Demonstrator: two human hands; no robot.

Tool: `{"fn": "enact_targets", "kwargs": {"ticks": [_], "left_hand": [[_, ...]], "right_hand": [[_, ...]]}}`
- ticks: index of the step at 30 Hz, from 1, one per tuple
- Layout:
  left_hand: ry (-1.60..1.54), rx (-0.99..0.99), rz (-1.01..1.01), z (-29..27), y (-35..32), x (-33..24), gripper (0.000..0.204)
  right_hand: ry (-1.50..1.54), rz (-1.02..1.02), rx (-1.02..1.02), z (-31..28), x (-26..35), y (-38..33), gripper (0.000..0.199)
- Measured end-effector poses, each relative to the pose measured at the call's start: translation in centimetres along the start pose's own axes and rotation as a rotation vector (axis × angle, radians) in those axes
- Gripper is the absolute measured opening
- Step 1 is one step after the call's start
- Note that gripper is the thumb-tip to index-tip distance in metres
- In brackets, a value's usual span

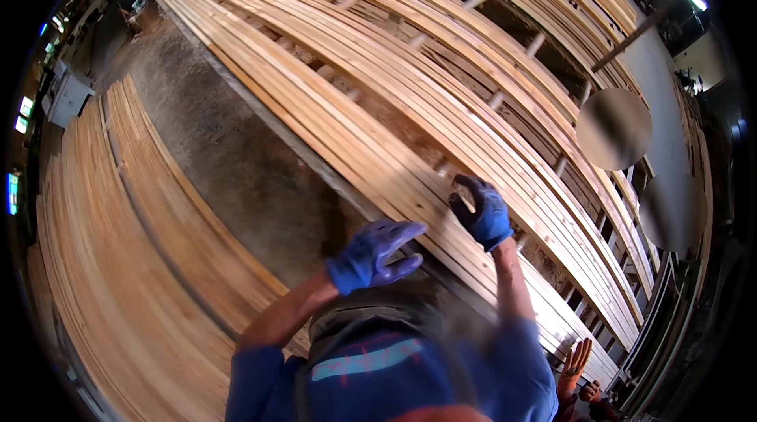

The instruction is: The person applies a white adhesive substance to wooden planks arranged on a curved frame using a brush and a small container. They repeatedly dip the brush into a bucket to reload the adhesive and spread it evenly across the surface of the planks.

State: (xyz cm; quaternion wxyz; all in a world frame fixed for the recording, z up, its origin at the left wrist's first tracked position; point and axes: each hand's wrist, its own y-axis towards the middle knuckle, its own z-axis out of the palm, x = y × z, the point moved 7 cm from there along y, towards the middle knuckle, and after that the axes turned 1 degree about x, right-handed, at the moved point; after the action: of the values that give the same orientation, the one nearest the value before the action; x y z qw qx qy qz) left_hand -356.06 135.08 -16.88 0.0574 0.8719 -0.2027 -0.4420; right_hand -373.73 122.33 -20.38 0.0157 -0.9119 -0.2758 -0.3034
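Nearest us is our blue shirt (355,394), behind the fingers of both gloved hands. Our left hand (380,252) has its thumb well apart from its fingers, with nothing between them; our right hand (481,213) curls into a loose, seemingly empty hook. Whether its fingertips touch wood, we cannot tell. The near boards (347,150) lie below the right fingers and ahead of the left ones, past the metal edge (327,176). Gripping from one side only, we could let a long length twist and pinch our fingers against its neighbours. A swinging end could also strike another person's hand (576,363), right of our fingers and nearer our body.
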Motion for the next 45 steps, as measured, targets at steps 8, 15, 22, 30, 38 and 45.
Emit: {"fn": "enact_targets", "kwargs": {"ticks": [8, 15, 22, 30, 38, 45], "left_hand": [[0.109, 0.26, -0.37, -20.5, -10.0, 13.2, 0.043], [0.372, 0.068, -0.538, -37.4, -15.4, 33.0, 0.058], [0.581, 0.215, 0.061, -37.4, -0.3, 33.7, 0.09], [0.545, 0.371, 0.238, -33.3, 6.2, 38.9, 0.104], [0.472, 0.186, 0.208, -31.4, 7.1, 40.2, 0.086], [0.503, 0.073, 0.333, -31.9, 8.4, 36.5, 0.073]], "right_hand": [[0.318, -0.299, 0.335, 13.5, 25.4, 13.3, 0.043], [-0.047, -0.133, -0.081, 16.8, 25.7, 29.6, 0.063], [-0.266, 0.766, 0.327, 13.2, 2.7, 11.1, 0.057], [-0.157, 0.899, 0.326, 18.2, 7.2, 20.8, 0.06], [0.137, 0.862, 0.408, 24.2, -1.9, 18.2, 0.078], [0.105, 0.939, 0.582, 18.5, 3.5, 21.3, 0.088]]}}
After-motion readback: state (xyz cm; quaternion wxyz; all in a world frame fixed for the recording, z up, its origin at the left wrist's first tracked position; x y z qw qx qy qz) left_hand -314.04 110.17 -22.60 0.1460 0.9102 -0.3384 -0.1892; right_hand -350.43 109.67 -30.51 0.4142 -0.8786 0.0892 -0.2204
